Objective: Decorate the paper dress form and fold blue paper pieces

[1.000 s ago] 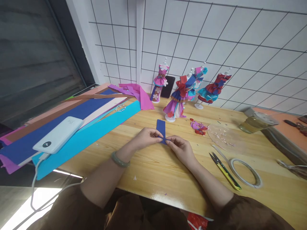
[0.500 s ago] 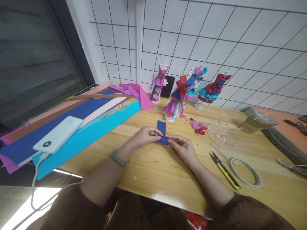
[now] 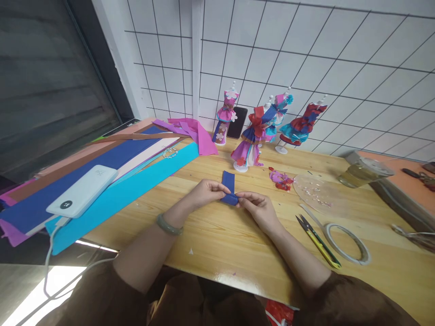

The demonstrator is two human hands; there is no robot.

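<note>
A short strip of dark blue crepe paper lies on the wooden table in front of me, its near end folded crosswise. My left hand pinches the left side of that folded end between thumb and fingers. At the right side, my right hand pinches the same fold. The fingertips cover both ends of the fold. Beyond the strip stand small dress forms clothed in coloured paper, the closest being a red, blue and pink dress.
On the left, long crepe paper strips lie stacked under a white power bank. To the right are yellow-handled snips, a tape roll, a clear plate of beads, paper scraps and a cup.
The near edge of the blue paper has been turned over a little between my fingers. Both hands stay in nearly the same place.
</note>
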